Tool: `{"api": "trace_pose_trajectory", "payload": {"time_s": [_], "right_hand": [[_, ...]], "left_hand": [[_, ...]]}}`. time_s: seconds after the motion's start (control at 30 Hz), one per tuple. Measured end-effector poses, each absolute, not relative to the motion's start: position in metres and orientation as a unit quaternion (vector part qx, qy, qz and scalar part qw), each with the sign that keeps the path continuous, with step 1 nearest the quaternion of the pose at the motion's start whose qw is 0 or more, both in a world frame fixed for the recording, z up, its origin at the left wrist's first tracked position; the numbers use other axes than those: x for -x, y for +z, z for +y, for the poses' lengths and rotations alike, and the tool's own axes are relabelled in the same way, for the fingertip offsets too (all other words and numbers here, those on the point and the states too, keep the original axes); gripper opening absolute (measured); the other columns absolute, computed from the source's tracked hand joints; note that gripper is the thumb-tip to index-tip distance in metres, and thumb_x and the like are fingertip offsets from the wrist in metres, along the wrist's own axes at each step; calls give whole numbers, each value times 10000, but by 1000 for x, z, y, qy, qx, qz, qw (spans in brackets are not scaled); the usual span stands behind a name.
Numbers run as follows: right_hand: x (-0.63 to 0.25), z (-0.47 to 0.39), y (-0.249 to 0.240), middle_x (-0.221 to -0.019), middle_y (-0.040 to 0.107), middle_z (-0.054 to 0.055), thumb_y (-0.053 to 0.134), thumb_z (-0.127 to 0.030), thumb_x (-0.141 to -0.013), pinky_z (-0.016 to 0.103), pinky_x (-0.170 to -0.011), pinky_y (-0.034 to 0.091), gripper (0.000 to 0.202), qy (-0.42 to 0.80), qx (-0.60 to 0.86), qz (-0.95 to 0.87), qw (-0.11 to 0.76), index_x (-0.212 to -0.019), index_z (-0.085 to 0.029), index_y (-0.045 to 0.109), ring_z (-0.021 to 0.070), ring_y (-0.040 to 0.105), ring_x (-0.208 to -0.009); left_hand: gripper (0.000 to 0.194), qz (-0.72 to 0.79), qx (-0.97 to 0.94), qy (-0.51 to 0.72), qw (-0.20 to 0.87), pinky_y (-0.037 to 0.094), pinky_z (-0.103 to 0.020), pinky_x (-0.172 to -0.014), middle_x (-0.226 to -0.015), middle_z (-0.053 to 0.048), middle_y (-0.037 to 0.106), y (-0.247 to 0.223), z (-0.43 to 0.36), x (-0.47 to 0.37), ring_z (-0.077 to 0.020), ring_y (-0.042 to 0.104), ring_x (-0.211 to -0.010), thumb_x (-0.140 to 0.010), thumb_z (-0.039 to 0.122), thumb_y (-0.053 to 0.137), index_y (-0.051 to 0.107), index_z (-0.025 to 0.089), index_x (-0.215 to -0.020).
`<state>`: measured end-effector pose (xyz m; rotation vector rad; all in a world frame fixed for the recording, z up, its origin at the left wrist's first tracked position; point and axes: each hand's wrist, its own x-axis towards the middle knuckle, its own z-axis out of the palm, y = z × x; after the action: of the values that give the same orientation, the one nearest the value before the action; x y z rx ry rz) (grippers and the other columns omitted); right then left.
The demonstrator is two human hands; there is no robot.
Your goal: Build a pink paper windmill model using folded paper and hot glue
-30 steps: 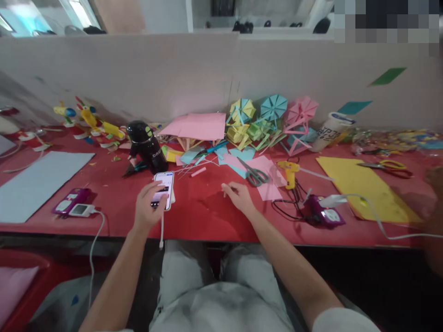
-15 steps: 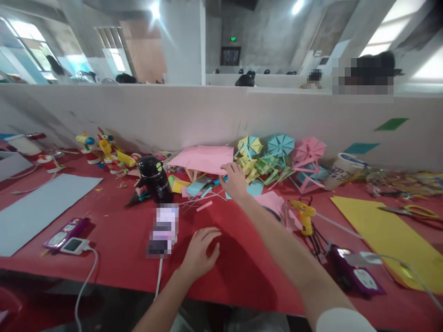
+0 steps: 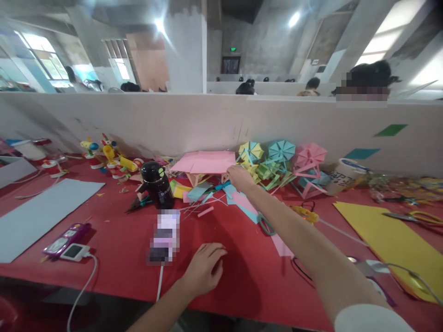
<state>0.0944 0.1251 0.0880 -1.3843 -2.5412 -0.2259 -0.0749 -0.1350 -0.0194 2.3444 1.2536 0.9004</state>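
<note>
A pink paper model with a flat, folded roof on thin paper legs stands at the back of the red table. My right hand reaches across to its front right corner, fingers drawn together on the edge there; the exact grip is partly hidden. Near the table's front edge, my left hand is loosely curved, thumb apart from the fingers, holding nothing. Paper scraps and thin strips lie between the model and my hands. Green-handled scissors are partly under my right forearm.
A black bottle and a phone stand left of centre. Behind my right arm are paper umbrella models and a paper cup. Yellow sheets, scissors and a glue gun lie right; a pale sheet lies left.
My right hand has slid rightward along the model's corner and its fingers have drawn closer together. The right forearm now covers more of the glue gun. My left hand remains near the table's front.
</note>
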Motion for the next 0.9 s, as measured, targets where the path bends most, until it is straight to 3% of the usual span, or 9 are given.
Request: {"api": "trace_pose_trajectory", "payload": {"time_s": [0.1, 0.23, 0.37, 0.43, 0.57, 0.63, 0.73, 0.8, 0.9], "right_hand": [[-97, 126, 90, -1022, 693, 158, 511, -165, -949, 341, -855, 439, 177, -65, 475, -860, 172, -975, -125, 681, 259, 622, -1012], [-106, 127, 89, -909, 695, 85, 656, -196, -876, 319, -817, 445, 77, 21, 444, -855, 269, -804, -173, 671, 216, 622, -910], [-116, 103, 87, -809, 687, 42, 690, -265, -857, 323, -772, 470, 124, 128, 363, -834, 395, -754, -201, 665, 191, 624, -805], [-119, 73, 85, -837, 702, 50, 670, -339, -880, 348, -795, 484, 159, 138, 336, -820, 442, -774, -220, 678, 202, 638, -830], [-121, -14, 67, -921, 730, 52, 621, -363, -917, 414, -898, 486, 149, 126, 311, -834, 438, -838, -283, 719, 223, 657, -928], [-121, -56, 51, -941, 737, 44, 618, -356, -923, 429, -923, 487, 144, 138, 303, -845, 418, -838, -301, 721, 219, 661, -951], [-127, -97, 24, -1075, 732, 37, 727, -438, -836, 450, -973, 480, 121, 185, 283, -852, 399, -848, -318, 727, 238, 642, -1077], [-136, -105, 8, -1248, 675, 59, 796, -516, -736, 485, -1058, 444, 320, 232, 309, -818, 427, -984, -326, 725, 272, 588, -1209], [-154, -96, -11, -1381, 582, 96, 677, -538, -843, 502, -1110, 428, 482, 322, 424, -647, 545, -1265, -316, 605, 261, 538, -1300]], "left_hand": [[372, 449, -818, 316, 172, 536, -434, -950, -1161, -114, 689, -21, -136, 75, -247, 652, -1082, -834, 109, 517, 618, 226, -1172], [365, 460, -787, 349, 217, 521, -450, -983, -1185, -114, 680, -22, -133, 75, -253, 638, -1119, -842, 122, 527, 632, 244, -1169], [288, 484, -666, 454, 342, 479, -464, -1047, -1216, -124, 660, -21, -120, 78, -255, 622, -1171, -870, 224, 588, 634, 241, -1154], [378, 480, -550, 513, 452, 496, -471, -1026, -1256, -138, 644, -17, -112, 80, -260, 652, -1131, -845, 321, 664, 601, 234, -1208], [642, 369, -333, 605, 622, 469, -506, -1070, -1433, -113, 551, 1, -102, 76, -288, 618, -1229, -725, 508, 781, 542, 293, -1280], [646, 337, -272, 623, 651, 498, -522, -1039, -1352, -101, 619, 12, -102, 69, -305, 631, -1210, -694, 541, 790, 566, 277, -1239], [556, 397, -222, 610, 649, 515, -468, -1042, -1177, -85, 716, 18, -109, 59, -286, 660, -1160, -672, 274, 819, 618, 225, -1189], [540, 440, -193, 603, 636, 540, -465, -1013, -1089, -55, 746, 13, -115, 57, -276, 694, -1081, -605, 129, 794, 649, 224, -1116], [469, 480, -169, 580, 636, 566, -484, -975, -1014, -53, 761, 1, -122, 60, -278, 713, -1023, -595, 55, 735, 672, 203, -1036]]}}
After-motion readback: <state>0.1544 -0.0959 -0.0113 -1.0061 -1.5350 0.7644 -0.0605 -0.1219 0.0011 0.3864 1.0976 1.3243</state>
